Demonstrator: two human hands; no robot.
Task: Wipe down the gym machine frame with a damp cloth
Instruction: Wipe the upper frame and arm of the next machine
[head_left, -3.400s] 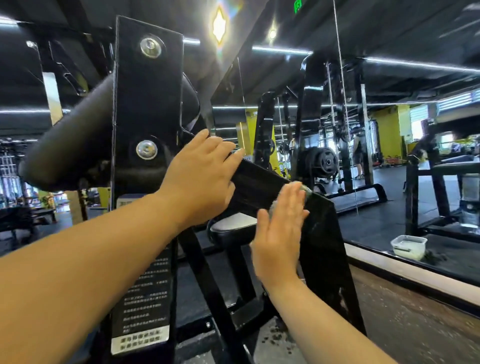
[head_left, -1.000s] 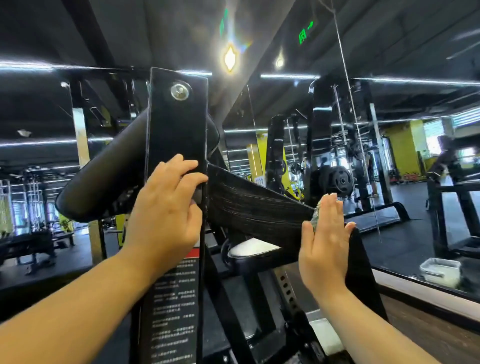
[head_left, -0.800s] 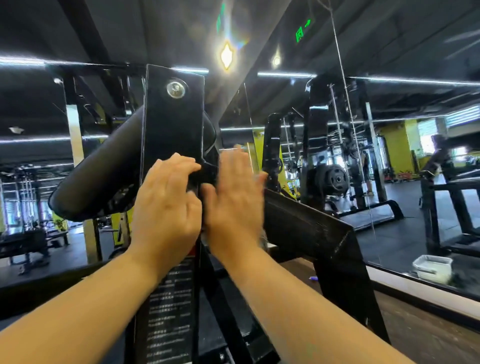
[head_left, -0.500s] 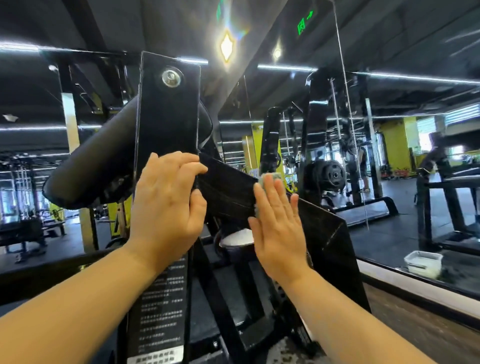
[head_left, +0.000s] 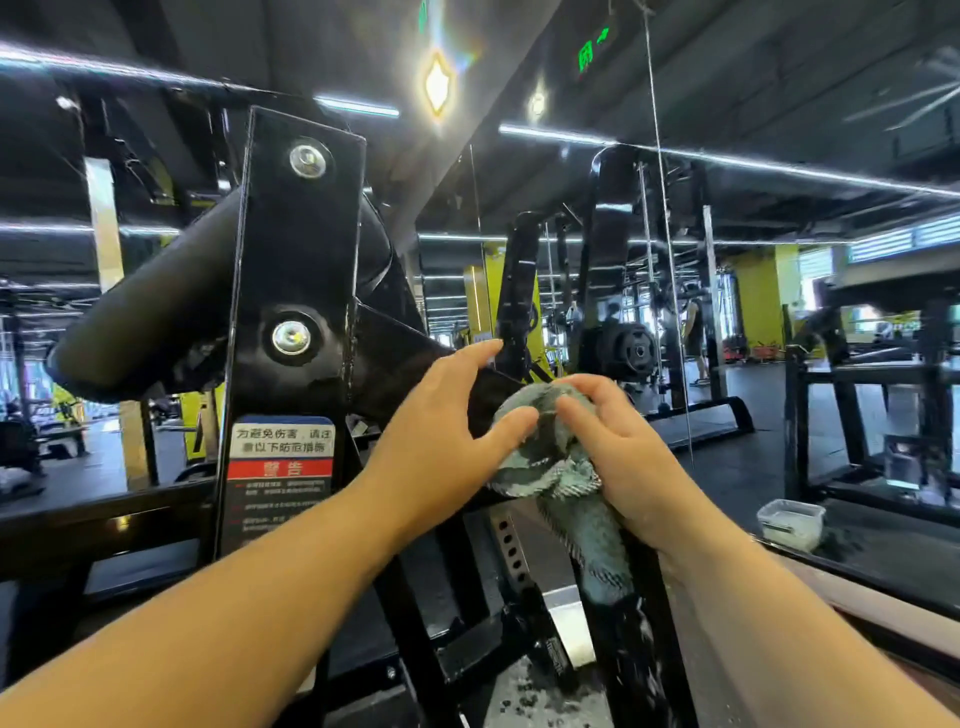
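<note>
Both arms reach forward and up, and the hands meet on the sloping bar (head_left: 396, 340) of the black machine frame (head_left: 298, 244). The right hand (head_left: 621, 449) has its fingers curled over the top of the grey-green cloth (head_left: 548, 460), bunching it against the bar. Its forearm rises from the lower right and the wrist is bent inward. The left hand (head_left: 441, 415) is spread, with the fingers nearly straight and laid along the bar's upper face, the index tip farthest up. Its thumb stretches across to touch the bunched cloth, just beside the right fingertips. So the cloth sits on the bar between the two hands, its loose fringed tail hanging down along the frame's rear leg (head_left: 641, 654), which glistens with droplets. Moving outward, the upright plate carries two silver bolts and, lower down, a warning label (head_left: 283, 454) with a red band. A black roller pad (head_left: 156, 317) juts out to its left. Off to the right, a small clear plastic tub (head_left: 790, 522) sits on the floor beside the mirror wall (head_left: 779, 208).
</note>
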